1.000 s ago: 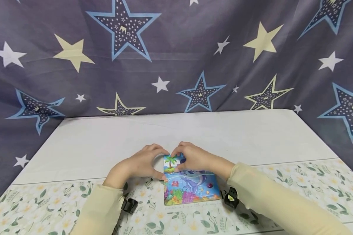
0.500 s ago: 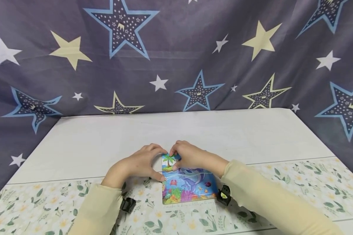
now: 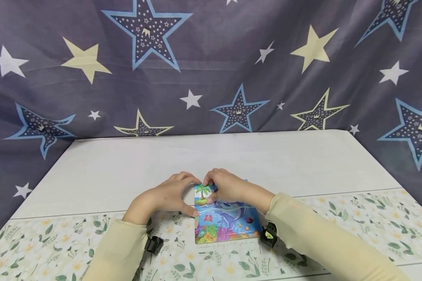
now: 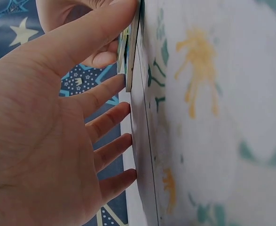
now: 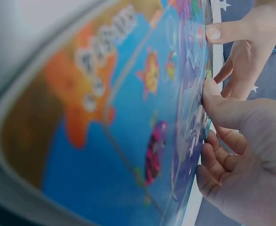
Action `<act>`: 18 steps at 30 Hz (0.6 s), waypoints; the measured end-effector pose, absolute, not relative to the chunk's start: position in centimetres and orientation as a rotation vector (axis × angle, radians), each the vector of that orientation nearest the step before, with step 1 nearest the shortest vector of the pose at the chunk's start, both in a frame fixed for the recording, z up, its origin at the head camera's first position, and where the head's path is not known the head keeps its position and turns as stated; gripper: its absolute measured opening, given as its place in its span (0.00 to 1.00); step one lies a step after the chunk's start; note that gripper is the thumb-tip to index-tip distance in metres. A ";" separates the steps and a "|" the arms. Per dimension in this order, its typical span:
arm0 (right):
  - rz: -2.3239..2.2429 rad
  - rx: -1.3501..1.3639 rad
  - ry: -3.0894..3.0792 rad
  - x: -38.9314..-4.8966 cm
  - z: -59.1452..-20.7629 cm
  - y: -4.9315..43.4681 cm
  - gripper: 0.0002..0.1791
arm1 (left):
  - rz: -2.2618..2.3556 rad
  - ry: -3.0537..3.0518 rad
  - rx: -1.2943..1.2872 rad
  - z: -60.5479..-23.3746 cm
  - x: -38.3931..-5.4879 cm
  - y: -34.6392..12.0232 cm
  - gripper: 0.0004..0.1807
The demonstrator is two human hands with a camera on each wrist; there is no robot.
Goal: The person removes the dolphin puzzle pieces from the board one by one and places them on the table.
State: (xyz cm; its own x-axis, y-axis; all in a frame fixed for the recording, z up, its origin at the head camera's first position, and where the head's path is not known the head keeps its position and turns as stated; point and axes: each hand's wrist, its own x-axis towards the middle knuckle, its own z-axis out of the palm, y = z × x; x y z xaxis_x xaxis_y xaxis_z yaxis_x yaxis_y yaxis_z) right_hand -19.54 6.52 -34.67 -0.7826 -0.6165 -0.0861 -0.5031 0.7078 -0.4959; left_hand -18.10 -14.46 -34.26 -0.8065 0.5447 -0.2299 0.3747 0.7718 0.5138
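Note:
A jigsaw puzzle (image 3: 228,224) with a sea picture of a dolphin, a crab and corals lies flat on the table in the head view. My left hand (image 3: 165,198) steadies its left side: the thumb rests on the edge and the index fingertip touches the far left corner. In the left wrist view, the other fingers (image 4: 112,122) extend loosely beside the board. My right hand (image 3: 233,189) reaches over the far part and pinches a palm-tree puzzle piece (image 3: 202,191) at that corner between thumb and index finger. The right palm hides part of the puzzle's far side.
The white table (image 3: 126,168) carries a flowered cloth strip (image 3: 183,261) along its near half, under the puzzle. A dark star-printed curtain (image 3: 211,70) hangs behind and at both sides. Black wrist-worn devices (image 3: 154,245) sit at both sleeves.
The view shifts slightly. Both hands stay at the puzzle's far left corner; the right hand and forearm have moved a little left relative to the puzzle, the fingers still at the palm-tree piece.

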 end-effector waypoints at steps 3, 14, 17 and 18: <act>-0.667 -0.890 2.666 -19.5 -34.6 6.6 0.24 | 0.640 2.596 0.702 -34.2 -18.1 -14.4 0.46; -0.719 -0.945 2.634 -19.7 -34.4 6.9 0.23 | 0.637 2.598 0.693 -34.1 -18.1 -14.5 0.46; -0.788 -0.949 2.617 -19.8 -34.3 7.2 0.18 | 0.630 2.600 0.698 -34.1 -18.1 -14.5 0.46; -0.816 -0.944 2.608 -19.8 -34.2 7.2 0.16 | 0.629 2.600 0.693 -34.2 -18.2 -14.5 0.46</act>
State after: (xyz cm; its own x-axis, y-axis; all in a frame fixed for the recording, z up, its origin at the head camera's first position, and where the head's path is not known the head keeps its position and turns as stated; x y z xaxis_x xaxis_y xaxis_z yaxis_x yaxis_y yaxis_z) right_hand -19.78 7.24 -34.22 -0.7587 -0.6501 -0.0421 -0.5103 0.6333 -0.5819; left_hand -18.18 -14.51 -34.18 -0.8080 0.5393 -0.2372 0.3711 0.7787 0.5059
